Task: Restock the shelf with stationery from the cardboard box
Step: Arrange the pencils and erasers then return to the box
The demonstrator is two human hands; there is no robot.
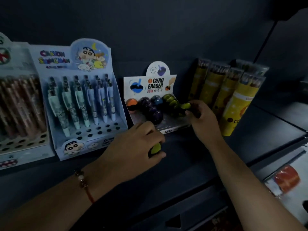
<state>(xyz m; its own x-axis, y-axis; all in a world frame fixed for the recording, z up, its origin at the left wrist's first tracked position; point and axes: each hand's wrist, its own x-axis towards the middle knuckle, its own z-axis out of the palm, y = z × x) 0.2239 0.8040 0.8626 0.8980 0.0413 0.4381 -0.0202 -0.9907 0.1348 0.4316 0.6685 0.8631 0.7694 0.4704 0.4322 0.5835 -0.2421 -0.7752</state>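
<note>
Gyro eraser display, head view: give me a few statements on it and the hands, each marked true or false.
1. The right hand holds a green eraser at the gyro eraser display. True.
2. The left hand is empty. False: its grip is round another green eraser.
3. The pen display stands left of the eraser display. True.
4. The yellow tubes stand left of the pens. False: they stand right of the erasers.

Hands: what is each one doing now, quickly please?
Left hand: closed, holding a green eraser.
Right hand: closed, pinching another green eraser at the eraser box.
</note>
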